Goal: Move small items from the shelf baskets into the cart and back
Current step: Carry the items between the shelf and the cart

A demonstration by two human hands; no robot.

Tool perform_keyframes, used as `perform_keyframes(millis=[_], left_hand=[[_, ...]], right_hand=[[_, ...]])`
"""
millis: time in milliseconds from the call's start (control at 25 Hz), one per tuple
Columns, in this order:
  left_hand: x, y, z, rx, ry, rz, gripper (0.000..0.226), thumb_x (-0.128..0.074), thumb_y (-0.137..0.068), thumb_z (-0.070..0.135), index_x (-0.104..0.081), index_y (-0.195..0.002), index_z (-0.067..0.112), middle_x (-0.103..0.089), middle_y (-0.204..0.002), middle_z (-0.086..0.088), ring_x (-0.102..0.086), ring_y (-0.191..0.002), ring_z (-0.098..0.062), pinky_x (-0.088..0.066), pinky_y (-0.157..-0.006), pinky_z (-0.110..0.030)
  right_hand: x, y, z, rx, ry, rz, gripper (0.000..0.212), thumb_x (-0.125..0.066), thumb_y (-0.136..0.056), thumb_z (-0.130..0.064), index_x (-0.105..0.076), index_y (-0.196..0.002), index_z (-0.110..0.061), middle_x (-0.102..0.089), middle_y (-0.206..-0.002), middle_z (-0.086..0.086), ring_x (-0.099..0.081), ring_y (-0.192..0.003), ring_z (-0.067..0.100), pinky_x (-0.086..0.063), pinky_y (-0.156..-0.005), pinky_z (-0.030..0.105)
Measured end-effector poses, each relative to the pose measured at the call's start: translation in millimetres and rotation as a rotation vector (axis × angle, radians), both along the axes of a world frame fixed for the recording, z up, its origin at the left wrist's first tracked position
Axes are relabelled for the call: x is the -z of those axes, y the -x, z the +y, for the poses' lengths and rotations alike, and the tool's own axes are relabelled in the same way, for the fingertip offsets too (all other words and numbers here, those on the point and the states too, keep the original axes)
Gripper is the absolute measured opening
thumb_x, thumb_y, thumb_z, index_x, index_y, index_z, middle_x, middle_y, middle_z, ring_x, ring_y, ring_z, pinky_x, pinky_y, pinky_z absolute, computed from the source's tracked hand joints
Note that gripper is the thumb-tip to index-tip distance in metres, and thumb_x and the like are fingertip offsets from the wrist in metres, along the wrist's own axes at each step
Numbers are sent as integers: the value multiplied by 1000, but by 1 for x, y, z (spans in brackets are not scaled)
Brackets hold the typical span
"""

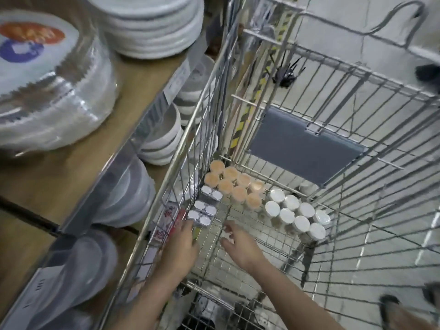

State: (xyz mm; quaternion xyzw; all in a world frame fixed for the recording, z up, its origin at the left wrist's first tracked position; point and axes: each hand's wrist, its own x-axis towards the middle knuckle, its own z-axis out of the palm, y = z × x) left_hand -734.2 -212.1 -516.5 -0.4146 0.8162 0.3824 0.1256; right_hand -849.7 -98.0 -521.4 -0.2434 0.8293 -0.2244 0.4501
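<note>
1. Currently both hands are down in the cart (281,144), near its floor at the left corner
2. Left hand (181,246) reaches to the nearest silver pack (199,219), fingertips at its near edge; I can't tell if it has a real grip or is just touching
3. Right hand (239,244) hovers over the wire floor, fingers loosely spread, holding nothing
4. Items in cart: three silver packs in a row along the left wall, orange-lidded cups (234,184) behind them, white-lidded cups (295,216) to the right
5. Red-printed boxes (170,217) sit just outside the mesh on the shelf (78,163) side, close to my left fingers
6. Risks, as I judge them: packs sit touching, so pulling one could drag its neighbour; a knuckle may catch the left mesh wall on the lift
7. Cups are packed tight, so a stray right-hand sweep would tip several
8. Frame is motion-blurred, so my read of contact is weak
</note>
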Motion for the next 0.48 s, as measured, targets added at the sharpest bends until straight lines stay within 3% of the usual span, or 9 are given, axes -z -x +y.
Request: perform_keyframes(millis=[80, 160, 240, 320, 480], left_hand=[[11, 11, -1, 97, 155, -26, 65, -53, -90, 1, -25, -147, 15, -22, -154, -6, -51, -119, -15, -48, -96, -26], [22, 18, -4, 160, 210, -101, 77, -50, -89, -5, -9, -151, 14, 0, -159, -4, -47, -125, -17, -45, -94, -25], [35, 21, -8, 222, 249, -178, 81, -47, -87, -10, -3, -151, 11, 8, -159, -5, -50, -121, -19, -46, -87, -24], [46, 24, -9, 271, 278, -206, 78, -46, -87, -10, -6, -150, 10, 3, -158, -9, -53, -114, -22, -49, -86, -28], [58, 21, -7, 298, 416, -219, 74, -54, -80, -11, -24, -145, 7, -21, -144, -16, -56, -103, -25, -54, -78, -30]], right_hand=[[17, 6, -15, -18, 37, 72, 46, -49, -97, -24, -35, -141, -21, -50, -137, 2, -54, -117, 18, -43, -96, 30], [30, 11, -31, -58, 71, 169, 47, -48, -96, -22, -34, -141, -22, -51, -135, 4, -53, -116, 22, -45, -96, 33], [43, 13, -43, -177, 77, 283, 47, -48, -96, -19, -34, -141, -18, -53, -131, 9, -55, -110, 26, -45, -87, 32], [55, 16, -50, -292, 35, 365, 51, -48, -94, -15, -32, -142, -16, -53, -128, 11, -56, -105, 28, -43, -78, 30], [66, 21, -56, -412, -69, 401, 55, -50, -95, -22, -26, -144, -16, -49, -132, 10, -55, -110, 29, -45, -79, 34]])
